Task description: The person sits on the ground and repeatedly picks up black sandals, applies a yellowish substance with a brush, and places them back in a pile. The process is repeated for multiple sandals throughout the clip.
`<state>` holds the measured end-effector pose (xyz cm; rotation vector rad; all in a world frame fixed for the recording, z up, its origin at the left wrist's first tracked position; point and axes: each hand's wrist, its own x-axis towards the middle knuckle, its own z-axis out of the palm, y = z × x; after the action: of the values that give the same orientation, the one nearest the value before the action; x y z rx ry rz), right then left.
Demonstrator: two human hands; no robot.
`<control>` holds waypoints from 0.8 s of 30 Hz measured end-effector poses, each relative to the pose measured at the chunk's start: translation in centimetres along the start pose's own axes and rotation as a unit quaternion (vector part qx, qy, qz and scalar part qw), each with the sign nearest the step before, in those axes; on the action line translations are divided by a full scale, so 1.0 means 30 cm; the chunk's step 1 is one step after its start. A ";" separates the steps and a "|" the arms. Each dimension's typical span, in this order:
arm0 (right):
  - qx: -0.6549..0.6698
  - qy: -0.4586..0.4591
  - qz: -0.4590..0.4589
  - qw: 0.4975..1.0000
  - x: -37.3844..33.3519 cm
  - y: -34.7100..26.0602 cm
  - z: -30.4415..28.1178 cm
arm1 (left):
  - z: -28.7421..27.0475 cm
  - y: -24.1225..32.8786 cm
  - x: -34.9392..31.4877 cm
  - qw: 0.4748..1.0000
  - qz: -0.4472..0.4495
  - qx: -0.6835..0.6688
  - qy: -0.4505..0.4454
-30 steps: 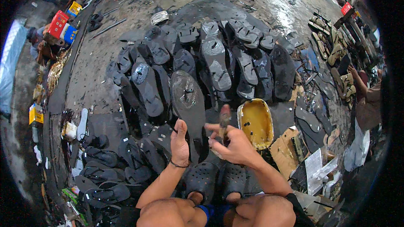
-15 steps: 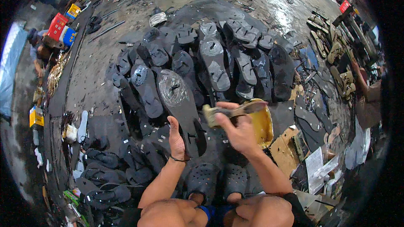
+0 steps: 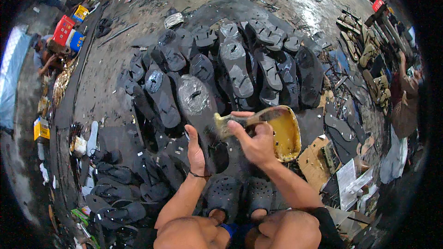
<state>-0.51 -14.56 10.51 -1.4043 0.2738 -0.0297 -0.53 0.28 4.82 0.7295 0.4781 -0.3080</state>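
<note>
My left hand (image 3: 196, 150) grips the edge of a long black sandal sole (image 3: 200, 115), which lies tilted over the pile with a shiny wet patch near its top. Beside it, my right hand (image 3: 254, 142) is closed on a flat brush (image 3: 237, 122) smeared with yellow glue, held level just right of the sole. Right next to that hand sits a yellow, glue-coated tub (image 3: 287, 133). My knees and feet in black clogs (image 3: 240, 196) show at the bottom.
Several black sandal soles (image 3: 240, 64) are spread in rows on the wet concrete floor ahead. More sandals (image 3: 115, 193) are stacked at lower left. Cardboard and papers (image 3: 332, 170) lie at right. Another person (image 3: 406, 97) sits at the far right, one more at the far left (image 3: 46, 55).
My right hand lifted the brush out of the yellow tub and brought it left toward the sole. My left hand has kept hold of the sole, shifting it slightly.
</note>
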 end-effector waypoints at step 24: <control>-0.380 0.079 -0.084 0.918 -0.102 0.183 -0.343 | -0.721 0.471 -0.100 0.859 0.315 0.232 0.331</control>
<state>-6.38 -23.01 4.24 -2.2067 0.3129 -0.1979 -3.71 25.71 0.33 1.4311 0.7898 0.4919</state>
